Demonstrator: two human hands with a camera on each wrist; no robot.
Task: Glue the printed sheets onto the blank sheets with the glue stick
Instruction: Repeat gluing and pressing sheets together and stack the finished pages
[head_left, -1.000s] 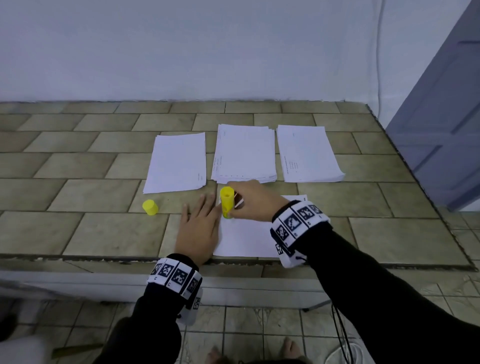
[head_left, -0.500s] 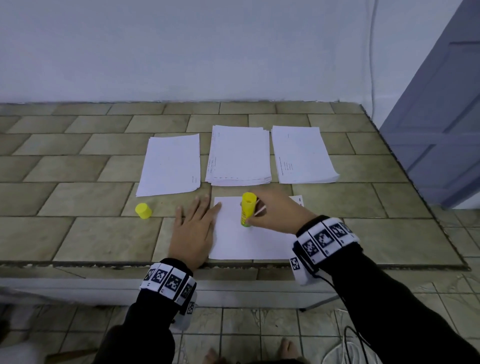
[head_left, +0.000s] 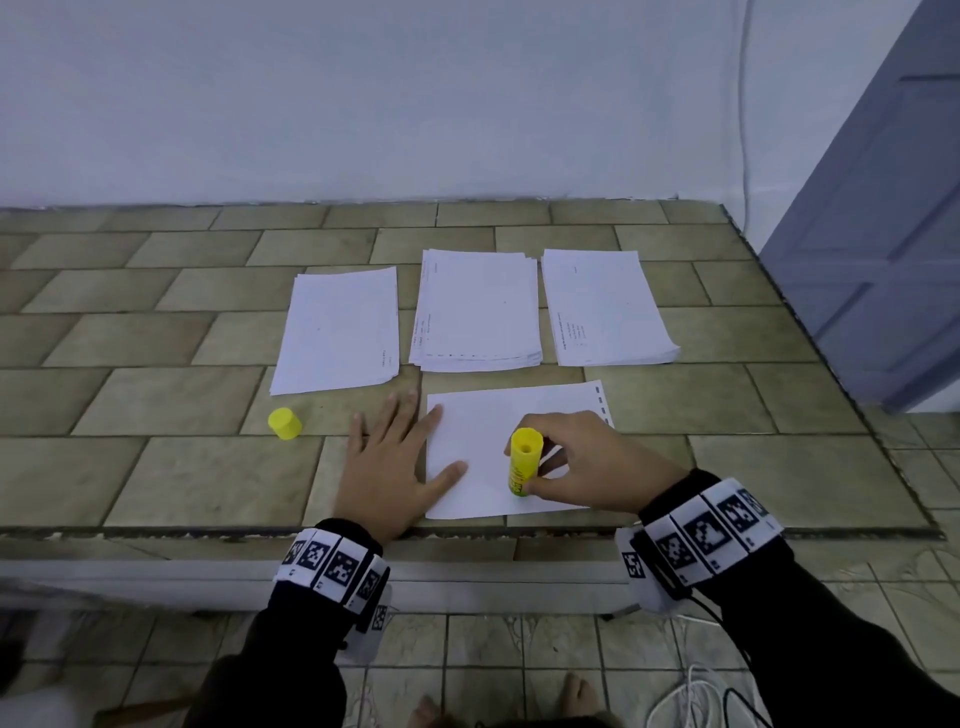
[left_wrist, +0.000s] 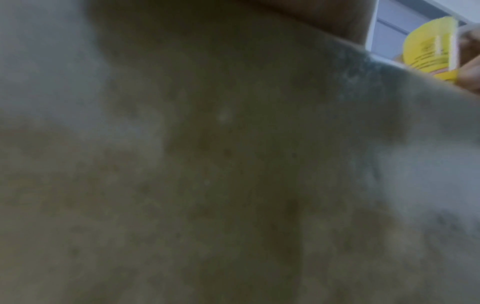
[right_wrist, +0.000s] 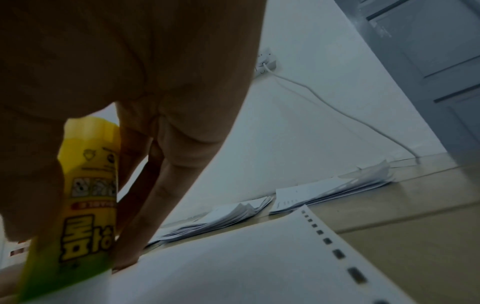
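Right wrist: Korean lettering on glue stick (right_wrist: 85, 197).

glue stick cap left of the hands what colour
Yellow cap, clearest in the head view.

At the frame's left, the right hand (right_wrist: 124, 86) gripped a yellow glue stick (right_wrist: 83, 205). Its tip met the white sheet (right_wrist: 246, 267) filling the bottom.

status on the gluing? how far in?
Done: cap is off and set aside on the counter, and one sheet lies in front for gluing. In hand: the right hand holds the glue stick tip-down on that sheet while the left hand lies flat at its edge. Left: three stacks behind, apparently untouched; no finished pair visible.
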